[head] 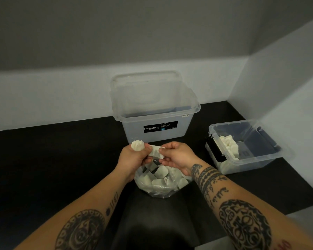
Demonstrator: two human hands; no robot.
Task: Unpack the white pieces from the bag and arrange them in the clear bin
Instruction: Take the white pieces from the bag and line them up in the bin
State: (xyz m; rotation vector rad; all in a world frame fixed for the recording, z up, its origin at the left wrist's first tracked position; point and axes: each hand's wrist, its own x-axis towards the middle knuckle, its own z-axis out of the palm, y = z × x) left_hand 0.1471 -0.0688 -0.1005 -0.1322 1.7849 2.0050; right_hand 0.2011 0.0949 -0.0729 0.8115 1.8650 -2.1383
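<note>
Head cam, looking down at a black tabletop (pixel 61 159) in a white-walled corner. Both hands are up over a clear plastic bag (pixel 161 183) stuffed with white pieces, sitting right at the near edge. Left hand (pixel 134 159) has its fingers curled around a small stack of white pieces (pixel 137 145) that pokes out the top of the fist. Right hand (pixel 177 157) is pinching a flat single white piece (pixel 156 151) between thumb and fingers, touching the left hand. Off to the right there's a small clear bin (pixel 246 145) with a row of white pieces (pixel 229 145) lined up along its left wall. Behind the hands sits a bigger Megabox tub (pixel 155 112), lid propped behind it.
</note>
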